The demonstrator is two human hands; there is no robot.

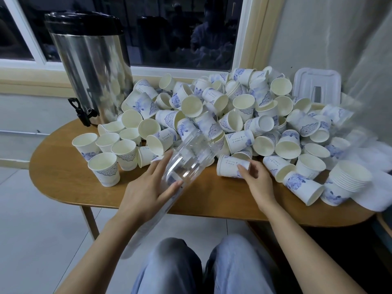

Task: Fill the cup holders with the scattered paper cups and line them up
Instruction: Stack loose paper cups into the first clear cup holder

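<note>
**Cup holder** (186, 160): clear plastic tube, one item, held off the table (63, 183) at a tilt. Long axis runs from 7 o'clock, over the lap, to 1 o'clock, where the far end reaches the edge of the cup pile (222, 107). Blurred; which end is open cannot be told.

**Left hand** (148, 187): clasps the tube at mid-length, thumb across the near side, fingers behind.

**Right hand** (256, 181): well apart from the left, fingertips curled onto a paper cup (230, 165).

**Paper cup**: lies on its side on the table at 3 o'clock from the tube's middle, just beside it. Axis 9 to 3 o'clock, with the wide rim toward 9, facing the tube, and the base toward 3, under the fingers. The right hand is the nearer.

**Judgement**: the cup's axis crosses the tube's. Before it will slide in, the cup must be lifted and turned onto the 7-to-1 line at whichever end is open.

**Other stock**:
- upright cups (106, 149), 9 o'clock
- nested stack (347, 181), 3 o'clock
- steel urn (91, 66), 10 o'clock
- white lid (317, 83), 1 o'clock
</note>
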